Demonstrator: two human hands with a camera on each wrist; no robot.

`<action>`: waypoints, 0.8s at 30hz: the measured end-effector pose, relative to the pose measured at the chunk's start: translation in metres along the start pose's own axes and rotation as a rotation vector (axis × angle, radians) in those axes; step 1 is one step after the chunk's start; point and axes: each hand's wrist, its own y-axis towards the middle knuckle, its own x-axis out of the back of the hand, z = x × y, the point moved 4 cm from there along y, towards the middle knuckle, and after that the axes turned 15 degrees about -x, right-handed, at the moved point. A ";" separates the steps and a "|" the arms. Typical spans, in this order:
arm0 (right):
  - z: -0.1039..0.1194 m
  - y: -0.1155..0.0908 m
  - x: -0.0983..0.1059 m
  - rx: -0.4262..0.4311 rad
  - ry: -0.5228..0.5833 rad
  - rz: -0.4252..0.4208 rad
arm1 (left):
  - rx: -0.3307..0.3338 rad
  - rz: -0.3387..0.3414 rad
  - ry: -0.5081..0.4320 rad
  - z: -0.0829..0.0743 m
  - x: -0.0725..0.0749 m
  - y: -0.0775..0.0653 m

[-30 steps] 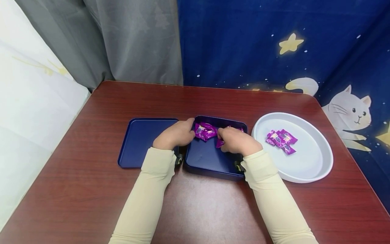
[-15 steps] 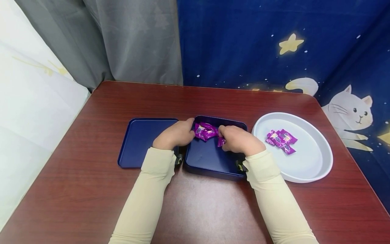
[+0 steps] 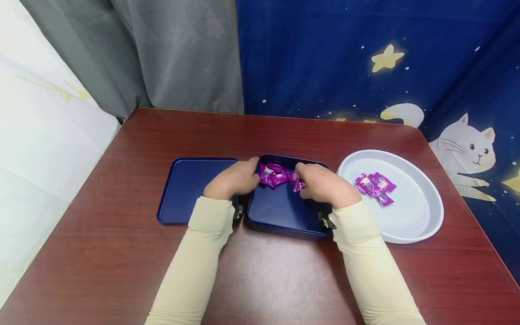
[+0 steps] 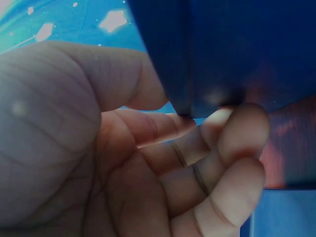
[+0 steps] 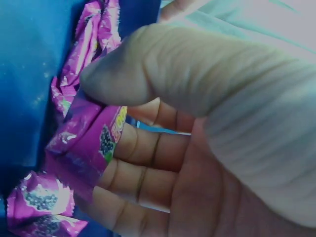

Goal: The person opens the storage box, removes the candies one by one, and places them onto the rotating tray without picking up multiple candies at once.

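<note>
My left hand (image 3: 233,179) grips the left wall of a shallow dark blue box (image 3: 284,207). In the left wrist view, the thumb lies against the box wall (image 4: 237,49) and the fingers curl under its lower edge. Inside the box, my right hand (image 3: 325,185) pinches a purple-wrapped candy (image 5: 89,143) between thumb and fingers; berries are printed on its wrapper. Several more purple candies (image 3: 274,175) lie along the box's back left, near the left hand. The right hand hides part of the box's right side.
A flat blue lid (image 3: 191,189) lies left of the box, under the left forearm's edge. To the right stands a round white tray (image 3: 422,216) with several purple candies (image 3: 373,186). The brown table (image 3: 122,253) meets curtains at the back.
My right hand has moved a little to the right inside the box, with purple candy at its fingertips. Candies seen behind it earlier are now hidden. The left hand has kept its place.
</note>
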 end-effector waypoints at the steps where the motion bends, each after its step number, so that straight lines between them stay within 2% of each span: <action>1: 0.000 -0.001 0.001 0.002 0.003 -0.005 | 0.001 0.000 0.000 0.000 0.000 0.000; 10: -0.002 -0.007 0.009 0.040 0.004 -0.053 | 0.007 0.002 -0.004 0.000 0.000 0.000; 24: -0.015 -0.021 0.019 -0.004 0.040 -0.062 | 0.020 0.010 -0.008 -0.001 0.000 -0.002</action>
